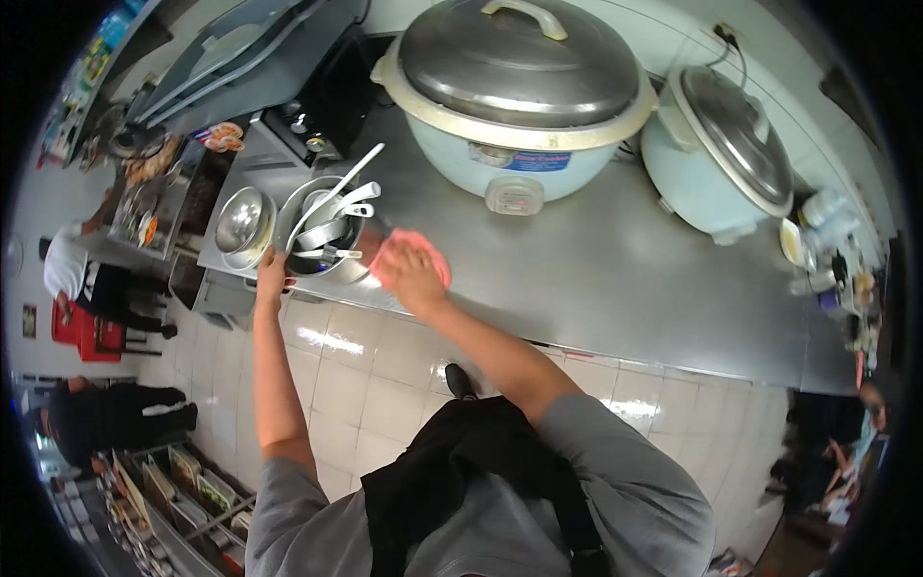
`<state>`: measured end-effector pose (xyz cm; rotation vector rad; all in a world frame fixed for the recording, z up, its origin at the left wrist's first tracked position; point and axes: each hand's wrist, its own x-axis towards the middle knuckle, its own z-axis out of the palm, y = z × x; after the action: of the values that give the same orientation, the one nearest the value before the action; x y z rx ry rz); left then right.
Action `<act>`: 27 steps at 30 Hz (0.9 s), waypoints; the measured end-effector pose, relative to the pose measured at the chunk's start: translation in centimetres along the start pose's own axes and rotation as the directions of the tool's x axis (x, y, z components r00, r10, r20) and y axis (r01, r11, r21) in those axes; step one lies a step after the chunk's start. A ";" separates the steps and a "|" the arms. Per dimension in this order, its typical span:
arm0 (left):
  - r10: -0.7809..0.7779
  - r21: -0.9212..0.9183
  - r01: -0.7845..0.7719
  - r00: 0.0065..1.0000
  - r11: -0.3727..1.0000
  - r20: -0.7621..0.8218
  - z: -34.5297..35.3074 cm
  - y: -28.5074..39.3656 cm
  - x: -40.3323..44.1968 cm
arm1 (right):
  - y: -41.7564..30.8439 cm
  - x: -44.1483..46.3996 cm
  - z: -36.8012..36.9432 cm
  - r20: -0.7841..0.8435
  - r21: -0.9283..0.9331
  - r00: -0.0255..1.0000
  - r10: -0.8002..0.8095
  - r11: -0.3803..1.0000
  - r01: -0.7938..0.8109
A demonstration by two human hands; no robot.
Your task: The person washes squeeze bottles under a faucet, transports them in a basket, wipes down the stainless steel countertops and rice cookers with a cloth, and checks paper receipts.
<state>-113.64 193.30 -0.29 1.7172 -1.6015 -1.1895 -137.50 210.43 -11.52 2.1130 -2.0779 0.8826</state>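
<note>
My left hand [272,274] is closed at the near left rim of a metal pot [338,273] on the steel counter. Inside the pot lie ladles and other utensils, among them a long white handle [358,173] that sticks up past the rim. Just right of the pot, my right hand [415,279] presses a pink cloth [431,252] against the counter, its fingers over the fabric. Left of the pot, a metal bowl [242,219] sits in other stacked bowls, close to my left hand.
A large rice cooker [519,125] and a smaller rice cooker [711,154] stand along the back of the steel counter [615,260]. Grey bins [245,72] are at the back left. Two other people [72,264] stand far left. Containers [822,240] sit at the right end.
</note>
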 end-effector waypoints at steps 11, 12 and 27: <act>0.171 -0.207 -0.146 0.979 0.967 0.109 2.4 -0.8 -4.7 | 8.5 -20.6 -18.5 -0.074 -0.067 0.989 0.127 0.989 -0.132; 0.161 -0.248 -0.123 0.977 0.961 0.137 3.4 -0.2 -6.5 | 10.6 -23.1 -20.6 -0.119 -0.064 0.965 0.235 0.968 -0.244; 0.169 -0.422 -0.037 0.946 0.906 0.278 25.4 6.4 -25.1 | 21.4 -21.0 -22.2 -0.347 0.074 0.896 0.279 0.960 -0.270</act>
<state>-136.64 221.38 -0.96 1.2051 -1.4509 -1.6675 -164.01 236.63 -9.33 1.5383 -2.1987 1.2216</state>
